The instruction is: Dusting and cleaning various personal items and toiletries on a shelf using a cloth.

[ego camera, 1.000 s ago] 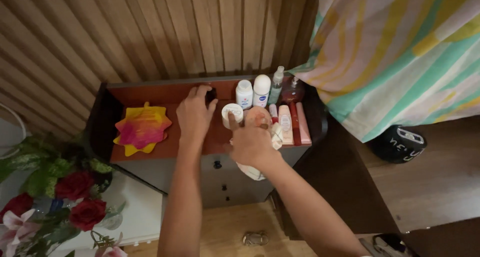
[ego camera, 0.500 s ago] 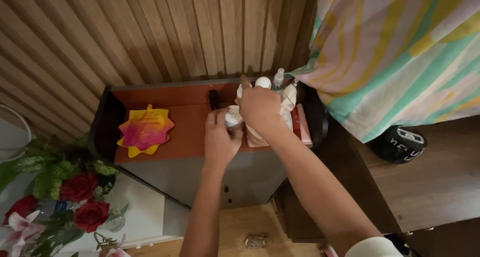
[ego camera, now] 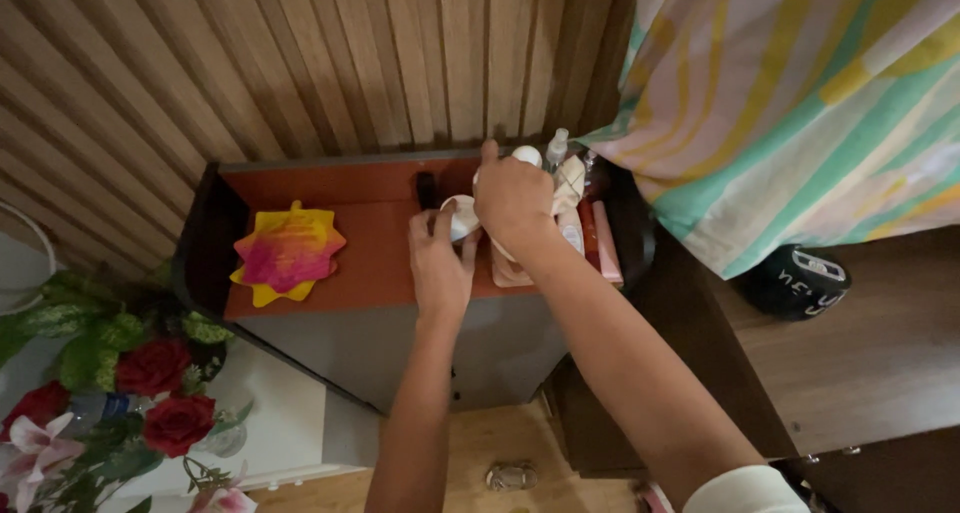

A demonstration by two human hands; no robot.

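My left hand (ego camera: 440,265) rests on the red-brown shelf top (ego camera: 370,263) with its fingers around a small white jar (ego camera: 462,218). My right hand (ego camera: 512,201) is just beyond it, fist closed on a white cloth (ego camera: 570,179) and pressed among the toiletries at the shelf's back right. It covers most of a white bottle (ego camera: 526,155). A clear spray bottle (ego camera: 556,148) stands behind the cloth. A white tube (ego camera: 572,236) and a pink tube (ego camera: 606,241) lie to the right of my wrist. A small dark object (ego camera: 427,188) stands left of the jar.
A yellow and pink star-shaped mat (ego camera: 288,251) lies on the shelf's left half. A striped bedcover (ego camera: 800,103) hangs at the right above a black object (ego camera: 795,278). Red roses and leaves (ego camera: 150,378) fill the lower left. Slatted wooden wall behind.
My right hand has moved with the cloth from the shelf's front edge to the bottles at the back. My left hand has shifted right from the dark object to the white jar.
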